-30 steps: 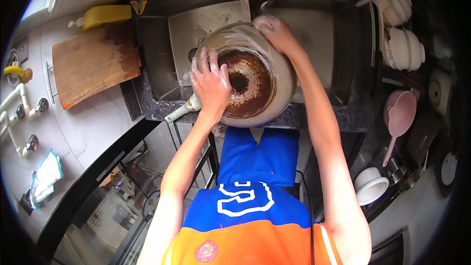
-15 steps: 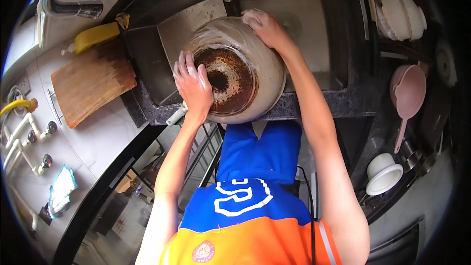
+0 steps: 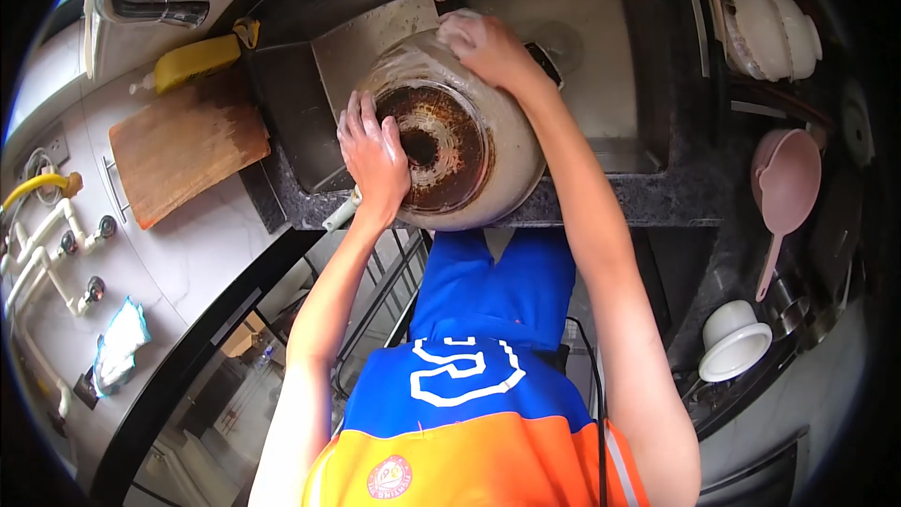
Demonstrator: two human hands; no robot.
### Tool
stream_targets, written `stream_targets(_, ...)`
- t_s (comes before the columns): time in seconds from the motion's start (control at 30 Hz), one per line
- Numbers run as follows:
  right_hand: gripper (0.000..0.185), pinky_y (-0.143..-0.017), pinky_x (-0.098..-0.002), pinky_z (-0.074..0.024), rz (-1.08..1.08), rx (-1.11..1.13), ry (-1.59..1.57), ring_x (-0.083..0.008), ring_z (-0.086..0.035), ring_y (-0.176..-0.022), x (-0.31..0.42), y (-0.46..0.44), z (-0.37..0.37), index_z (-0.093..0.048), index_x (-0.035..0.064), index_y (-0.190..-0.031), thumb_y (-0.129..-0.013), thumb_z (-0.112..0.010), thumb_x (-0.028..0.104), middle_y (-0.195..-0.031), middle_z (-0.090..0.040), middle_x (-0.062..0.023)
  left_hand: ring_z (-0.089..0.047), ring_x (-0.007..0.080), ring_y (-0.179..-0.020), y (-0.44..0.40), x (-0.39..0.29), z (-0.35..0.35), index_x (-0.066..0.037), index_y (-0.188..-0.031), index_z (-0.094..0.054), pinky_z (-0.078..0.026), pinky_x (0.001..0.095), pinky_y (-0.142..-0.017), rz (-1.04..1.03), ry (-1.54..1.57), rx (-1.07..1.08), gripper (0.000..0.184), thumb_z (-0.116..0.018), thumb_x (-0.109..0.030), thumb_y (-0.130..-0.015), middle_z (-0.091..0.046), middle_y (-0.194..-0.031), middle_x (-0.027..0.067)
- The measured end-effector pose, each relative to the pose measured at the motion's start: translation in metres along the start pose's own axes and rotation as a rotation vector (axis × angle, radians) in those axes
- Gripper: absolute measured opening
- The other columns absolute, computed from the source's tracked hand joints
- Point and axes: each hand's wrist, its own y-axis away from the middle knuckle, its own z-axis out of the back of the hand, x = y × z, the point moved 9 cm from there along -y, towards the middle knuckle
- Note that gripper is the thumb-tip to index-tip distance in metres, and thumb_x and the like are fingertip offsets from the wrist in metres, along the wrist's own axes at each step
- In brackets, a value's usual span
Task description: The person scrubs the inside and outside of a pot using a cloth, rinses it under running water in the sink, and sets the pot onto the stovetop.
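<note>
Over the speckled black sink's near edge lies a round, soap-smeared pan, its scorched brown base up, ringed and rough. I log it between the hands: left hand half-open against its left side; right hand curled at its far side, grip unclear.

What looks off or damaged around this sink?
The pan's upturned base has brown, scorched-looking staining around a dark center, standing out against its paler sides. Whitish suds or residue coat the hands.
</note>
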Motion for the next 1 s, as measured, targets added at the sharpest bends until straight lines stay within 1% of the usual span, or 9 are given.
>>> stream_targets(0.2,0.013,-0.091,-0.0401,-0.0495,0.311,-0.126,0.052,-0.0316,-0.059,-0.108,0.074,0.057,0.02,-0.064,0.006,-0.093,-0.087,-0.057,0.015,-0.115,-0.063,-0.0134,-0.038,0.0396,-0.125,-0.005,-0.005,0.002,0.001,-0.135,-0.04,-0.03,0.0465,-0.105,-0.048,-0.077,-0.016,0.045,-0.04,-0.021,-0.096,-0.04,-0.139,0.022)
stream_targets(0.37,0.013,-0.086,-0.0423,-0.0498,0.158,0.066,0.034,-0.0354,-0.061,-0.101,0.037,-0.019,-0.003,-0.064,0.0052,-0.093,-0.087,-0.055,0.012,-0.117,-0.062,-0.0144,-0.037,0.0426,-0.124,-0.005,0.0,0.001,0.0,-0.132,-0.044,-0.028,0.0504,-0.106,-0.005,-0.011,-0.018,0.045,-0.046,-0.021,-0.093,-0.041,-0.138,0.0211)
stream_targets(0.47,0.027,-0.089,-0.0393,-0.0482,0.194,0.109,0.052,-0.0349,-0.061,-0.102,0.037,-0.006,-0.011,-0.063,0.0017,-0.111,-0.091,-0.053,0.017,-0.122,-0.059,-0.0174,-0.038,0.0391,-0.126,-0.005,-0.003,0.003,0.001,-0.135,-0.04,-0.031,0.0462,-0.105,-0.016,-0.046,-0.01,0.045,-0.042,-0.022,-0.096,-0.041,-0.139,0.021)
stream_targets(0.53,0.021,-0.086,-0.0407,-0.0503,0.069,-0.239,0.052,-0.0371,-0.061,-0.102,0.047,0.051,0.027,-0.064,0.002,-0.104,-0.087,-0.053,0.007,-0.118,-0.06,-0.0185,-0.038,0.0388,-0.126,-0.006,-0.004,0.002,0.0,-0.135,-0.041,-0.031,0.0459,-0.105,-0.015,-0.041,-0.006,0.045,-0.041,-0.023,-0.096,-0.041,-0.139,0.0206)
stream_targets(0.73,0.04,-0.104,-0.0492,-0.0385,-0.001,-0.56,0.107,-0.0462,-0.038,-0.129,0.06,0.164,0.022,-0.056,0.0016,-0.12,-0.082,-0.063,0.014,-0.135,-0.044,-0.0282,-0.037,0.0385,-0.127,-0.003,-0.003,0.001,0.0,-0.136,-0.04,-0.031,0.046,-0.105,-0.021,-0.068,-0.021,0.045,-0.039,-0.024,-0.098,-0.04,-0.14,0.0203)
stream_targets(0.8,0.031,-0.101,-0.0451,-0.0419,0.011,-0.57,0.235,-0.0418,-0.048,-0.122,0.046,0.134,0.039,-0.06,0.0003,-0.113,-0.084,-0.061,0.011,-0.13,-0.051,-0.0255,-0.037,0.0384,-0.128,-0.003,-0.004,-0.001,0.001,-0.135,-0.04,-0.03,0.0461,-0.106,-0.046,-0.066,-0.028,0.046,-0.039,-0.025,-0.098,-0.041,-0.14,0.0203)
stream_targets(0.87,0.02,-0.094,-0.0395,-0.0471,-0.08,-0.486,-0.096,-0.0357,-0.058,-0.11,-0.003,0.103,0.048,-0.063,-0.001,-0.102,-0.084,-0.061,0.008,-0.119,-0.059,-0.0221,-0.036,0.0428,-0.126,-0.002,-0.001,-0.001,0.001,-0.133,-0.042,-0.028,0.0509,-0.106,-0.052,0.015,-0.059,0.045,-0.044,-0.022,-0.095,-0.04,-0.139,0.0217)
stream_targets(0.9,0.012,-0.084,-0.036,-0.0502,0.058,-0.586,-0.062,-0.0306,-0.064,-0.095,0.001,0.095,0.058,-0.065,-0.0018,-0.093,-0.085,-0.061,0.006,-0.105,-0.066,-0.0174,-0.037,0.0423,-0.125,-0.001,-0.001,-0.002,0.003,-0.133,-0.042,-0.029,0.0502,-0.105,-0.055,0.003,-0.056,0.046,-0.044,-0.023,-0.095,-0.041,-0.138,0.0226)
stream_targets(1.0,0.01,-0.079,-0.0353,-0.0506,0.009,-0.699,-0.098,-0.0296,-0.064,-0.087,0.0,0.118,0.057,-0.064,-0.0011,-0.089,-0.086,-0.061,0.007,-0.095,-0.066,-0.0148,-0.038,0.042,-0.125,-0.002,-0.001,-0.003,0.004,-0.133,-0.042,-0.03,0.0494,-0.105,-0.075,0.01,-0.058,0.046,-0.043,-0.023,-0.096,-0.041,-0.137,0.0241)
